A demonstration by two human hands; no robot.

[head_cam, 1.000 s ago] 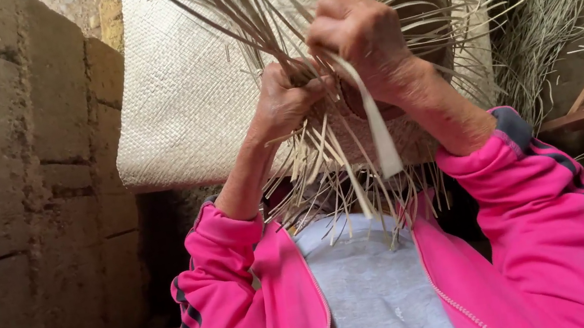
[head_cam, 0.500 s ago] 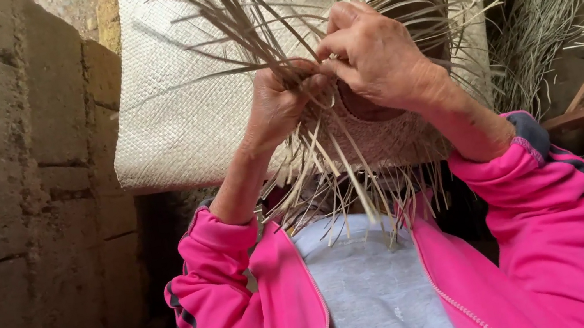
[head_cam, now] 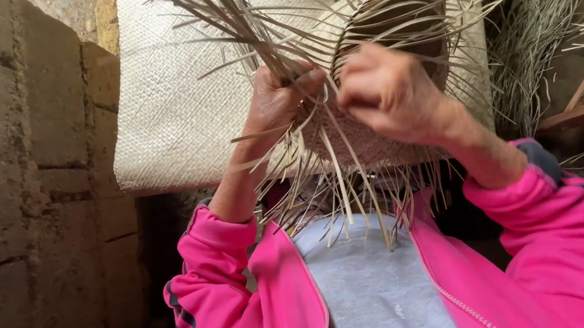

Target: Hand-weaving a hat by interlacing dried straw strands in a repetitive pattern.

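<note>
Item: half-woven pale straw hat (head_cam: 374, 134), centre frame, loose strands fanning upward and hanging down. Left hand (head_cam: 282, 102) clenched on a bundle of strands; right hand (head_cam: 391, 92) close beside, fingers curled, pinching at the weave. Step, by judgement: plaiting; next calls for crossing one strand. Behind: woven straw mat (head_cam: 179, 104), mud-brick wall (head_cam: 1, 173). Containers: none seen.
</note>
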